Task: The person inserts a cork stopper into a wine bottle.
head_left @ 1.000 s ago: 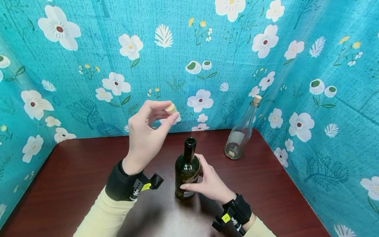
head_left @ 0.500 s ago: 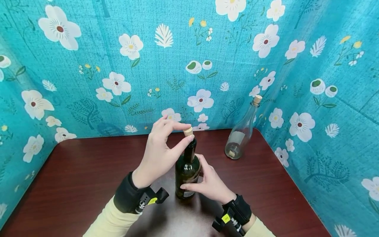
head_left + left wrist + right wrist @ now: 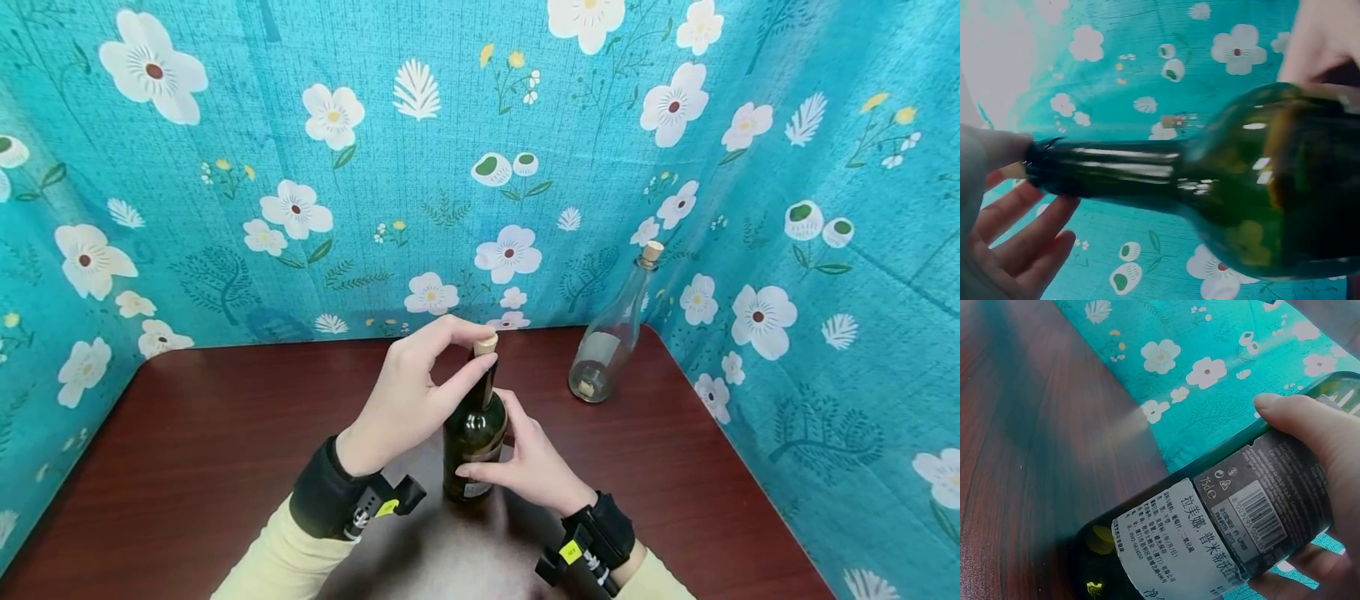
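A dark green wine bottle stands upright on the table in the head view. Pinched between thumb and index finger of my left hand is a pale cork, sitting at the bottle's mouth. In the left wrist view the thumb and fingers lie around the rim of the bottle neck, and they mostly cover the cork. My right hand grips the bottle's body from the right side. The right wrist view shows its thumb and fingers around the labelled part, over a dark back label with a barcode.
A clear glass bottle with a cork stopper in its neck stands at the table's back right; a small cork-coloured piece shows in its base. The dark red table is bordered by a blue floral curtain.
My left hand has come down and to the right, bringing the cork from the air left of the bottle to its mouth. My right hand keeps its grip in place.
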Motion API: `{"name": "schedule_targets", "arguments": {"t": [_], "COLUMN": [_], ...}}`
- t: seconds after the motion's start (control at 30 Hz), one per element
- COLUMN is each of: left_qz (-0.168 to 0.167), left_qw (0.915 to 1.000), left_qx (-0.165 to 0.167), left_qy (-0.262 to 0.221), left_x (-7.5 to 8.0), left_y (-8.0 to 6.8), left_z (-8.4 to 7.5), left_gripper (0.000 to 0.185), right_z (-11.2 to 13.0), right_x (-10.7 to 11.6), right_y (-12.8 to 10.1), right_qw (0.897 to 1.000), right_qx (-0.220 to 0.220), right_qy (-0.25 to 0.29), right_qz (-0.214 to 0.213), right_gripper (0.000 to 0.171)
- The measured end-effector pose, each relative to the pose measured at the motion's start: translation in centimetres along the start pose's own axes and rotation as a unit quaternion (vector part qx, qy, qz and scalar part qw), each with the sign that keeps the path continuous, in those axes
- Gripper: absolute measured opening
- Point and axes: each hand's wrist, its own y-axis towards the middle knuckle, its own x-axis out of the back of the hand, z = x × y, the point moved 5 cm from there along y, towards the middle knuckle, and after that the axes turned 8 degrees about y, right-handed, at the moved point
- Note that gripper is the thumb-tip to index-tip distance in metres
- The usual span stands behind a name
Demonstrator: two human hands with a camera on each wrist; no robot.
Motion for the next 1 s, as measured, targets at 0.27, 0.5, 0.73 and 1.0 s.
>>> {"name": "schedule_targets", "arguments": {"t": [0.27,0.5,0.73,1.0], "left_qz": [0.067,0.035,0.025,0.014], "left_qw": [0.9975,0.9993,0.9993,0.9988], "left_qx": [0.022,-0.008,-0.021,-0.033], "left_qy": [0.009,-0.007,-0.021,-0.034], "left_x": [-2.2,-2.9,-2.9,-3.2], "left_y": [-2.1,-2.5,-2.1,-2.3], "left_z": [1.5,1.6,1.7,1.5], "left_gripper": [0.078,0.077,0.069,0.07], "right_z": [0.1,0.1,0.4,3.0], "right_x": [-0.1,0.1,0.0,-0.4], "right_y": [0.0,0.2,0.2,-0.3], "right_qw": [1.0,1.0,1.0,1.0], "right_qx": [0.012,0.012,0.016,0.022], "right_qy": [0.002,-0.004,-0.011,-0.008], "right_qz": [0.007,0.004,-0.004,-0.007], "right_gripper": [0.085,0.086,0.093,0.091]}}
